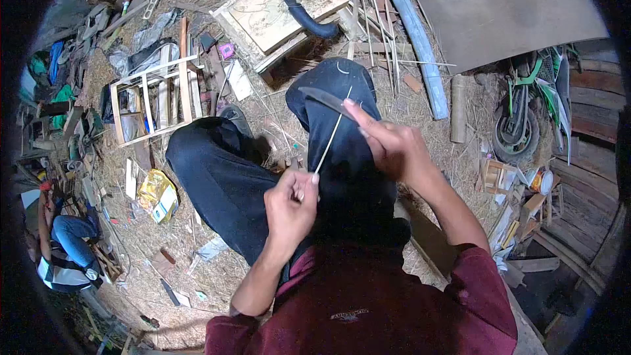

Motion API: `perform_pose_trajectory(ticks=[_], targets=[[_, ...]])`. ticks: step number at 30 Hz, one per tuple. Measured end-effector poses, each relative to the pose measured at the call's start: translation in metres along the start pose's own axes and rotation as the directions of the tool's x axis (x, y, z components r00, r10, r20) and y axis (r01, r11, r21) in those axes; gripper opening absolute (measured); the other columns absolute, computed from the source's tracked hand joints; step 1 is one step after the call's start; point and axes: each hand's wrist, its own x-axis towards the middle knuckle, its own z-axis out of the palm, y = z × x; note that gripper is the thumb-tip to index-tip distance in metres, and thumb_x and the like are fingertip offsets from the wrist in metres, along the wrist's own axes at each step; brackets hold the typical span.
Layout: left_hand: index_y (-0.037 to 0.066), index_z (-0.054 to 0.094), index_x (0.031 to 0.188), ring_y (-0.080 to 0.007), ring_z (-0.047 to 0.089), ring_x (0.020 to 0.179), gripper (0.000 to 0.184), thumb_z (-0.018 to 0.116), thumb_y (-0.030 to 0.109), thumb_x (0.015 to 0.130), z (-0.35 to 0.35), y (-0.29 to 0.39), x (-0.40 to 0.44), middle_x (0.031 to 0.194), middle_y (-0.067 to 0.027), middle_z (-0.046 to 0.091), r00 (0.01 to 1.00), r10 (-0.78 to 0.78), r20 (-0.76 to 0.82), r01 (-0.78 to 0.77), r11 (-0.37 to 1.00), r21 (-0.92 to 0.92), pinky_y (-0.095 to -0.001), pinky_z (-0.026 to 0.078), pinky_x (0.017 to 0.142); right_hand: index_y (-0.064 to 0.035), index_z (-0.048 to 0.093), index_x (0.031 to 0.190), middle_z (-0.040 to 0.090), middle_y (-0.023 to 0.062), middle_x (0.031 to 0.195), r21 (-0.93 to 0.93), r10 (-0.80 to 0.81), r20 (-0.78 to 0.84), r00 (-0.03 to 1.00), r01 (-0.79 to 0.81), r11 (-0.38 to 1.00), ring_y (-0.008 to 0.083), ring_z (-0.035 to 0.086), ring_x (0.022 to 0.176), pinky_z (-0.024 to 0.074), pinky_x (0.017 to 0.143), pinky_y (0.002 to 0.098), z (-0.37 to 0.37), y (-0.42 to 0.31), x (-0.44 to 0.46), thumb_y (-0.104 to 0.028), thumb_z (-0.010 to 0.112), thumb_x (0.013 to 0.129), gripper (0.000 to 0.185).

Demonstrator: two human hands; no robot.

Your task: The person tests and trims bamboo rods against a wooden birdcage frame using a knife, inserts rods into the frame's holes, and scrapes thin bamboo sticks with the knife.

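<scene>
My left hand (294, 204) pinches the lower end of a thin pale stick (334, 133), which slants up over my right thigh toward the knee. In my right hand (392, 144) is a knife with a dark curved blade (322, 99). The blade crosses the stick near its upper part, and my index finger lies along the blade's back. The handle is hidden inside my closed fingers. Dark trousers (223, 164) cover my bent legs beneath both hands.
Ahead stands a low wooden table (282, 10) with a dark curved sheath-like piece (296, 10) on it. A wooden frame (154, 102) lies left, near a yellow bag (158, 194). A grey-blue pole (417, 39) and a motorbike (519, 118) are right. Another person (69, 243) sits far left.
</scene>
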Motion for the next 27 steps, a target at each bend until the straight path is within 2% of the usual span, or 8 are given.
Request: perform_pose_trajectory(ticks=[3,7,12,15,16,19,25,27], targets=[[0.000,0.062,0.080,-0.0012,0.048,0.055,0.014,0.065,0.009,0.090,-0.014,-0.022,-0.025,0.061,0.0008,0.059,0.995,-0.096,0.016,0.098,0.990,-0.102,-0.0197,0.038,0.050,-0.0350,0.039,0.144,0.061,0.0199,0.072,0.054,-0.012,-0.039,0.999,0.014,0.998,0.0370,0.064,0.064,0.0526,0.058,0.0460,-0.001,0.004,0.005,-0.013,0.055,0.092,0.059],[-0.002,0.061,0.084,-0.0014,0.049,0.056,0.013,0.062,0.007,0.093,-0.012,-0.017,-0.012,0.062,0.0010,0.059,0.991,-0.111,0.075,0.125,0.968,-0.217,-0.0190,0.038,0.050,-0.0346,0.039,0.144,0.061,0.0189,0.070,0.150,-0.037,-0.032,0.999,0.041,0.988,0.0359,0.064,0.062,0.0526,0.058,0.0456,0.000,0.005,0.006,-0.013,0.056,0.090,0.061],[0.000,0.063,0.087,-0.0035,0.047,0.057,0.017,0.056,0.012,0.097,0.008,0.017,0.040,0.064,0.0021,0.056,0.986,-0.028,0.164,0.058,0.982,-0.179,-0.0202,0.034,0.052,-0.0371,0.036,0.145,0.060,0.0172,0.067,0.020,-0.073,0.211,0.975,0.070,0.997,0.0366,0.063,0.061,0.0521,0.057,0.0450,-0.019,-0.008,0.001,-0.008,0.058,0.084,0.072],[0.000,0.063,0.087,-0.0032,0.046,0.055,0.018,0.055,0.012,0.097,0.013,0.026,0.049,0.062,0.0022,0.054,0.977,-0.035,0.212,0.076,0.979,-0.188,-0.0202,0.034,0.050,-0.0238,0.043,0.144,0.057,0.0178,0.066,0.021,-0.047,0.170,0.984,0.044,0.999,0.0343,0.060,0.058,0.0486,0.055,0.0431,-0.024,-0.010,0.004,-0.002,0.059,0.084,0.066],[-0.001,0.063,0.087,-0.0030,0.047,0.055,0.018,0.055,0.012,0.097,0.012,0.024,0.048,0.062,0.0020,0.054,0.977,-0.020,0.211,0.064,0.977,-0.204,-0.0200,0.034,0.050,-0.0237,0.045,0.143,0.059,0.0174,0.067,-0.025,-0.055,0.154,0.986,0.060,0.998,0.0347,0.062,0.060,0.0490,0.056,0.0430,-0.020,-0.008,0.004,-0.003,0.058,0.084,0.063],[-0.002,0.063,0.087,-0.0027,0.046,0.053,0.018,0.055,0.011,0.097,0.004,0.011,0.031,0.061,0.0024,0.053,0.979,-0.016,0.204,0.057,0.979,-0.194,-0.0198,0.032,0.048,-0.0380,0.036,0.145,0.059,0.0179,0.067,-0.047,-0.009,0.028,1.000,0.010,0.999,0.0388,0.063,0.061,0.0518,0.055,0.0467,-0.001,0.000,-0.001,-0.009,0.058,0.084,0.071],[-0.001,0.063,0.088,-0.0018,0.043,0.054,0.017,0.055,0.010,0.097,-0.018,-0.007,-0.003,0.061,0.0039,0.051,0.974,-0.117,0.192,0.159,0.963,-0.218,-0.0194,0.031,0.049,-0.0362,0.039,0.144,0.060,0.0186,0.067,0.065,-0.037,-0.038,0.999,0.039,0.997,0.0376,0.062,0.058,0.0508,0.053,0.0475,0.002,0.004,0.008,-0.016,0.059,0.089,0.062],[0.000,0.064,0.088,-0.0015,0.043,0.054,0.016,0.055,0.010,0.097,-0.009,-0.004,0.011,0.061,0.0040,0.051,0.985,-0.066,0.158,0.100,0.971,-0.216,-0.0195,0.031,0.049,-0.0275,0.043,0.143,0.064,0.0197,0.077,0.084,-0.053,0.133,0.990,0.042,0.996,0.0361,0.064,0.065,0.0513,0.059,0.0439,-0.016,-0.006,0.011,-0.009,0.057,0.089,0.059]])
